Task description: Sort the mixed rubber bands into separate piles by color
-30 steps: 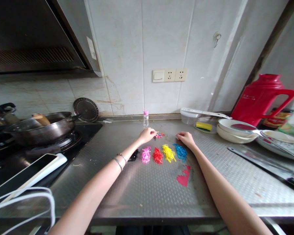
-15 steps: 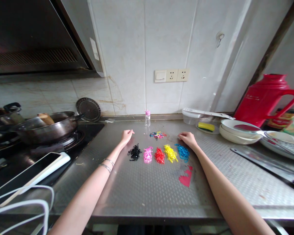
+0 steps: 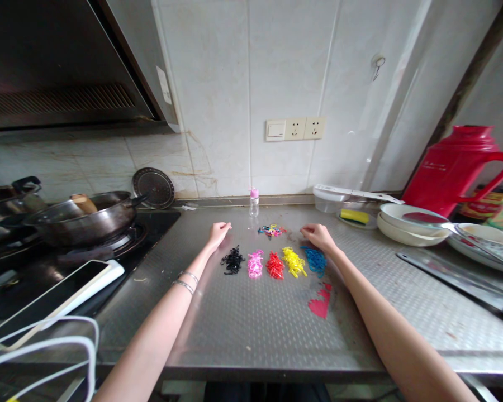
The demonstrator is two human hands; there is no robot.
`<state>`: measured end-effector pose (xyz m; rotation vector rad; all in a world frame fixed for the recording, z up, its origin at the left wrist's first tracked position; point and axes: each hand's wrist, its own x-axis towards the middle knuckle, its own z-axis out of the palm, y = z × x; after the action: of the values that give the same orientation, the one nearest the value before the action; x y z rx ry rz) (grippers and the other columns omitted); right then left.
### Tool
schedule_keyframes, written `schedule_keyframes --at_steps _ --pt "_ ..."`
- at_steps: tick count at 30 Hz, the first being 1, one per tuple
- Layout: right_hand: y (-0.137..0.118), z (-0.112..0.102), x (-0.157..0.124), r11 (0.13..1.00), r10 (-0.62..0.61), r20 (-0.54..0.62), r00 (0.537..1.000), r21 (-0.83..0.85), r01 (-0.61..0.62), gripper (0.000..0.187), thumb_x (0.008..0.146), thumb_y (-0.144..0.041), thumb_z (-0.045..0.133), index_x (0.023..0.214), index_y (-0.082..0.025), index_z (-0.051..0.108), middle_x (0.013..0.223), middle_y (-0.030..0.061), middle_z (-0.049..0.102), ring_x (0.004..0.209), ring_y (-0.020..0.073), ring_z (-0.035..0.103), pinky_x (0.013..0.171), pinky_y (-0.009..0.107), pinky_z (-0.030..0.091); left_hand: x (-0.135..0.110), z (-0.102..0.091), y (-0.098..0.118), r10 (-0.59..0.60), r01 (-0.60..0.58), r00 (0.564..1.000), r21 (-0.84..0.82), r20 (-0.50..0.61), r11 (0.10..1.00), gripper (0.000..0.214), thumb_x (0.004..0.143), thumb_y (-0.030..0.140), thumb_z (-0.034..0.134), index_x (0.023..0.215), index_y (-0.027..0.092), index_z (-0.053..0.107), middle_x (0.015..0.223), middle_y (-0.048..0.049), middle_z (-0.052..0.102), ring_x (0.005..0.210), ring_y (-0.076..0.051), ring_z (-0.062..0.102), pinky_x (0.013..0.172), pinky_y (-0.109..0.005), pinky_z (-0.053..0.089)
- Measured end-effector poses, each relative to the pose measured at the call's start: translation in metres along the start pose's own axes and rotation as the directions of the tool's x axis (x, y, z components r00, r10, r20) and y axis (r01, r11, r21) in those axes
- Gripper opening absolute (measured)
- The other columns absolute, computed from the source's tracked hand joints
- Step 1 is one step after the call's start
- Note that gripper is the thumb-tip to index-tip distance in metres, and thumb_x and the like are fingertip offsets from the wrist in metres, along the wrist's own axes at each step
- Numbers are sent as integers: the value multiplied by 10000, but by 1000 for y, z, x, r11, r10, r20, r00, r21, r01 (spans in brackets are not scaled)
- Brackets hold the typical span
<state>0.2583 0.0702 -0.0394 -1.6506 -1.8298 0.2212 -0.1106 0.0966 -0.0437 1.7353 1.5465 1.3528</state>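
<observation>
Small rubber bands lie sorted in a row on the steel counter (image 3: 255,329): a black pile (image 3: 233,260), a pink pile (image 3: 255,264), a red pile (image 3: 275,266), a yellow pile (image 3: 294,262) and a blue pile (image 3: 316,260). A small mixed-colour heap (image 3: 271,229) lies behind them. My left hand (image 3: 218,232) rests on the counter left of the black pile, fingers curled loosely, nothing visible in them. My right hand (image 3: 317,237) rests fingers-down just behind the blue pile, beside the mixed heap.
A tiny pink-capped bottle (image 3: 254,202) stands by the wall. A wok (image 3: 88,216) sits on the stove at left, with a phone (image 3: 54,301) and white cable in front. Bowls (image 3: 411,223), a sponge (image 3: 354,215), a red thermos (image 3: 452,167) and a knife (image 3: 456,285) crowd the right. A red scrap (image 3: 321,304) lies near the piles.
My left hand has pulled back from the mixed heap, leftward past the black pile, and settled there. The right hand has barely moved.
</observation>
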Motion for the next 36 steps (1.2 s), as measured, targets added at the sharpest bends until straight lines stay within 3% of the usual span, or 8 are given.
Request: schedule_keyframes --at_steps 6,10,20,36 --pt "-45 6 -3 985 -135 66 989 -99 141 251 755 -335 471 865 -222 666 832 44 673 736 148 590 622 203 390 -1 0 0 28 -28 1000 -7 -2 1000 359 702 448 509 653 125 658 622 -53 627 601 -144 522 564 -239 337" --pt "-59 14 1 963 -183 126 975 -175 203 250 771 -318 465 920 -236 648 925 43 653 820 152 576 643 201 392 1 1 -4 20 -20 1000 -1 -12 1000 363 696 454 514 641 123 652 585 -39 609 562 -131 501 532 -230 319" --pt "-66 23 5 905 -217 217 952 -320 280 221 750 -257 474 871 -223 657 939 64 612 920 185 525 646 212 395 0 1 -4 13 -13 1000 5 -8 1000 361 710 444 503 652 120 649 597 -41 606 562 -130 495 540 -233 317" --pt "-66 11 4 963 -194 124 973 -164 213 222 756 -284 474 837 -220 670 886 39 654 759 136 570 610 189 382 -3 1 1 5 -5 1000 37 3 999 369 720 445 487 639 119 640 507 -9 527 502 -114 447 498 -227 274"
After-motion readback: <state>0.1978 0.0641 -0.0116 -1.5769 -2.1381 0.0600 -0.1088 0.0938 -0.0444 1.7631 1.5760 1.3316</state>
